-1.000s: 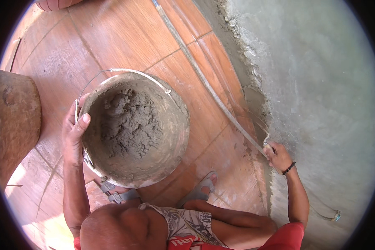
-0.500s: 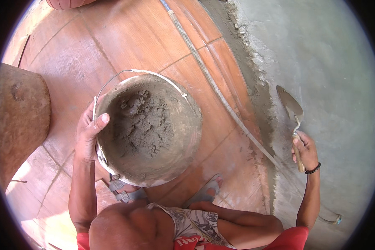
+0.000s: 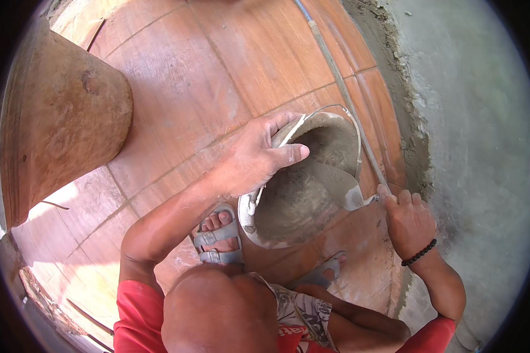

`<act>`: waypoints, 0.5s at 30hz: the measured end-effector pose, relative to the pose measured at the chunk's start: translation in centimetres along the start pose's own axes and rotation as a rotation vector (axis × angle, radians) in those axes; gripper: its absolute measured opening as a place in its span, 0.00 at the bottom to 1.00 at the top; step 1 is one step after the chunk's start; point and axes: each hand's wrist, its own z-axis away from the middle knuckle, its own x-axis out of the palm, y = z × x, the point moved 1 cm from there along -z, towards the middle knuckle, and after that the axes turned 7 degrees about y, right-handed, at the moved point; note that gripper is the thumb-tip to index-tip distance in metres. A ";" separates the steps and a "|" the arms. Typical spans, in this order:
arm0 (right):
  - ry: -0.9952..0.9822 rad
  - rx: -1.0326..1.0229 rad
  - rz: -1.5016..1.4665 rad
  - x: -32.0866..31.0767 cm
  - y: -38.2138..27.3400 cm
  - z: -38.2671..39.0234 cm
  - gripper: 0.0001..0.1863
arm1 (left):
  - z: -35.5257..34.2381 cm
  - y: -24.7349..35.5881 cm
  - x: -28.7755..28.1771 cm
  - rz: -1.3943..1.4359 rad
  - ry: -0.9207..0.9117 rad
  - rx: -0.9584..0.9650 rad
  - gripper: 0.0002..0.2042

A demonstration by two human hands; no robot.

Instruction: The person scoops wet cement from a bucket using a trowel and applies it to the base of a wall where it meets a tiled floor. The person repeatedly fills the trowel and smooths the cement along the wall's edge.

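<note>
My left hand grips the rim of a bucket, thumb over the inside edge. The bucket leans to the right, its inner wall coated with grey mortar and its thin wire handle lying over the far side. My right hand, a dark bead bracelet at the wrist, is closed round a trowel whose wooden handle is mostly hidden by the fingers. The trowel blade reaches inside the bucket's mouth at the right. How much mortar lies beneath the blade cannot be made out.
A braided hose runs over the orange tiles, passing behind the bucket. Along the tile edge lies a rough mortar strip, beside a smooth grey cement surface. A large brown tapered block stands left. My sandalled foot is below the bucket.
The bucket has been tipped and brought to the right by my left hand. My right hand has moved left with the trowel, from over the grey surface into the bucket. The view has shifted.
</note>
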 end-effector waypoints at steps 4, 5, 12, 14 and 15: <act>0.020 -0.165 -0.031 3.5 -1.9 -2.7 0.21 | -0.5 -0.6 1.7 0.033 -0.060 0.076 0.18; 0.007 -0.173 -0.052 3.8 -2.1 -2.9 0.21 | -0.3 -0.1 2.0 -0.001 -0.052 0.057 0.17; -0.059 -0.201 -0.064 4.2 -2.3 -2.4 0.22 | -0.4 -0.3 1.4 0.026 -0.018 0.083 0.17; -0.067 -0.210 -0.070 4.0 -2.2 -2.7 0.22 | -0.5 -0.5 1.7 0.075 -0.002 0.091 0.17; -0.071 -0.216 -0.073 4.0 -2.1 -2.8 0.22 | -0.4 -0.3 1.5 0.061 -0.015 0.074 0.18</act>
